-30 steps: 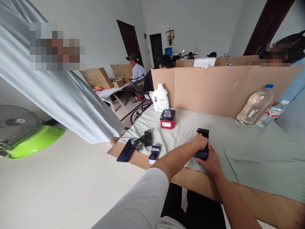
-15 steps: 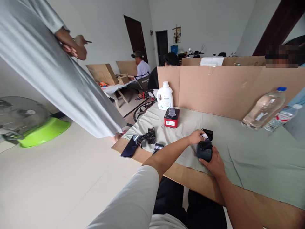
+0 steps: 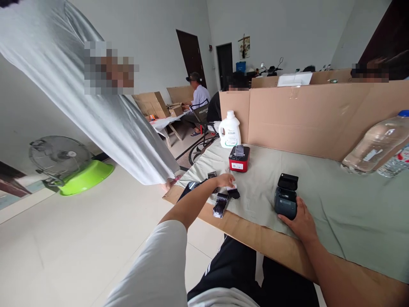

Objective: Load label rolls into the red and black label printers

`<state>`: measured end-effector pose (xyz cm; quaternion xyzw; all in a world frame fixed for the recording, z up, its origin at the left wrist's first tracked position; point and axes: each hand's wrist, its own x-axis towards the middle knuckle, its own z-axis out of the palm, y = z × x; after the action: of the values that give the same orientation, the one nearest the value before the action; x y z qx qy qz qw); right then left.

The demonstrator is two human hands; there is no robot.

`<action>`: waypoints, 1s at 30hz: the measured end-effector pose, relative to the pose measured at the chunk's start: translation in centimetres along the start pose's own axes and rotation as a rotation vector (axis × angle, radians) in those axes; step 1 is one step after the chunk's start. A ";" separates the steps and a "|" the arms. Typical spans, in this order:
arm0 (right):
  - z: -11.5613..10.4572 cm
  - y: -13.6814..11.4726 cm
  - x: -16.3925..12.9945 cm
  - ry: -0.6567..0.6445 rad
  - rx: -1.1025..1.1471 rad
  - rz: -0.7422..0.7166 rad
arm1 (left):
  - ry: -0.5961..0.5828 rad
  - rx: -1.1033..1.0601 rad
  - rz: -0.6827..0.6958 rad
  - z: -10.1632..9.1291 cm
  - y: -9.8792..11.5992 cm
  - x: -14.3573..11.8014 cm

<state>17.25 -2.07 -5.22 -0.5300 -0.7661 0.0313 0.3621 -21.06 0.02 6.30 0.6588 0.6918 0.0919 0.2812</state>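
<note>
My right hand [image 3: 300, 219] is wrapped round the side of a small dark portable printer [image 3: 285, 207] on the cloth. The printer's lid [image 3: 288, 181] stands up, and its paper bay shows no roll. My left hand [image 3: 225, 180] is over the cloth to the left, its fingers closed on a label roll [image 3: 234, 193] with a white part and a black strip. Just below lies another black roll [image 3: 220, 204] with a loose end. Beyond my left hand is a red and black printer [image 3: 239, 159]. My left forearm partly hides a phone [image 3: 188, 190] and a dark strip [image 3: 211, 175].
A white jug [image 3: 229, 131] stands behind the red printer, before a cardboard partition [image 3: 313, 115]. Large plastic bottles [image 3: 373, 145] lean at the right. A person in a long grey garment [image 3: 128, 132] stands at the left, near a fan [image 3: 60, 155] and a green basin [image 3: 89, 177].
My left hand has pulled the label roll out of the portable printer and carried it left to the other rolls. My right hand stays on the printer. The view has shifted slightly.
</note>
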 end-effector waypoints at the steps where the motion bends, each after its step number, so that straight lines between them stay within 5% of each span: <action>1: -0.1 0.0 0.0 -0.005 -0.004 0.001 | 0.019 -0.002 -0.019 -0.8 -0.5 -0.1; 7: -0.4 -0.3 0.0 -0.031 -0.014 0.021 | 0.115 0.062 -0.165 -4.2 -2.8 -1.1; 12: -0.3 -0.2 -0.1 -0.045 -0.007 0.029 | -0.141 0.127 0.018 -0.9 -2.0 -3.9; 17: -0.1 -0.2 0.0 -0.035 0.018 0.033 | -0.137 0.275 0.078 1.3 -0.2 -6.6; 19: 0.0 -0.3 -0.1 -0.035 0.014 0.023 | -0.231 0.211 0.091 1.3 0.8 -7.1; 24: -0.7 -1.2 -0.2 -0.007 -0.012 -0.018 | -0.551 -0.235 0.188 1.8 6.2 -5.2; 30: -2.0 -2.4 -0.4 0.095 0.000 -0.169 | -0.384 -0.232 0.451 5.6 16.7 0.2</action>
<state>16.62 -4.10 -2.97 -0.4645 -0.7901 -0.0243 0.3993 -3.80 0.81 9.93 0.7643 0.4476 0.1041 0.4525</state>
